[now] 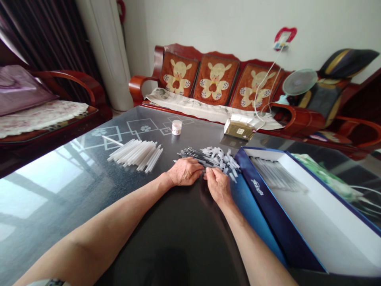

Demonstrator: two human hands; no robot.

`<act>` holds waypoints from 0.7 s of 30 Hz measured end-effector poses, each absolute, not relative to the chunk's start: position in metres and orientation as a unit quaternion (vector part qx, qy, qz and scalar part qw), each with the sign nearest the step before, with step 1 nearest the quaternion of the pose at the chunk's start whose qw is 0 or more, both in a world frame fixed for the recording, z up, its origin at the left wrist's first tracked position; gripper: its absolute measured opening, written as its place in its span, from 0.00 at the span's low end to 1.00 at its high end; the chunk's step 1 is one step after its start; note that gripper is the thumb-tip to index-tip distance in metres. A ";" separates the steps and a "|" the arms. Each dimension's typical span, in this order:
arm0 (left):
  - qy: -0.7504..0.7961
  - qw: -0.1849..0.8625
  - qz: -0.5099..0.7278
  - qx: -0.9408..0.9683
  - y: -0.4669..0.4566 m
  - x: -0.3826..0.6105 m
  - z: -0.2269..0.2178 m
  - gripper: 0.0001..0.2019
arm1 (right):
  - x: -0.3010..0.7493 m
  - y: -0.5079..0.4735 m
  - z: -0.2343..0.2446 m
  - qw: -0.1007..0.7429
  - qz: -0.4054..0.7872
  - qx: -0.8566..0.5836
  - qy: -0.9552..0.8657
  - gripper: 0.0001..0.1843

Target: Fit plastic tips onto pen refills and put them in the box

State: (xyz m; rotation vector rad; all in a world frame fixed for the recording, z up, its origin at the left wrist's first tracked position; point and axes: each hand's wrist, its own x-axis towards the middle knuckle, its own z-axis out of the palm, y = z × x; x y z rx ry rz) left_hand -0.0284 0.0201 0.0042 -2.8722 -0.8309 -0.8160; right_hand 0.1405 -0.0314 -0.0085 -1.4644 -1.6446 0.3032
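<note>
My left hand (186,171) is closed, fingers bent and pressed together, just in front of a pile of dark pen refills (196,154). My right hand (218,183) is pinched, its fingertips meeting the left hand's fingertips. A small thin piece shows between them, mostly hidden by the fingers. Behind the right hand lies a heap of small whitish plastic pieces with dark ends, which look like pen parts (222,159). To the left of my hands, a pile of white translucent pen barrels (135,154) lies on the dark glossy table (166,222).
At my right stands an open blue box (268,222) with a white inside, holding clear pens (278,173). A small white cup (176,127) and a tissue box (239,128) stand farther back. Beyond the table are a wooden sofa (137,85) and a fan (300,82).
</note>
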 end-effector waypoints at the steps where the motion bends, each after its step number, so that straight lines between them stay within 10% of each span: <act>1: -0.269 0.021 -0.264 -0.926 0.020 -0.028 0.004 0.12 | 0.140 -0.032 -0.008 0.446 0.122 -0.594 -0.659 0.22; 21: -0.249 -0.003 -0.273 -0.929 0.020 -0.029 0.007 0.13 | 0.138 -0.036 -0.002 0.461 0.147 -0.598 -0.638 0.23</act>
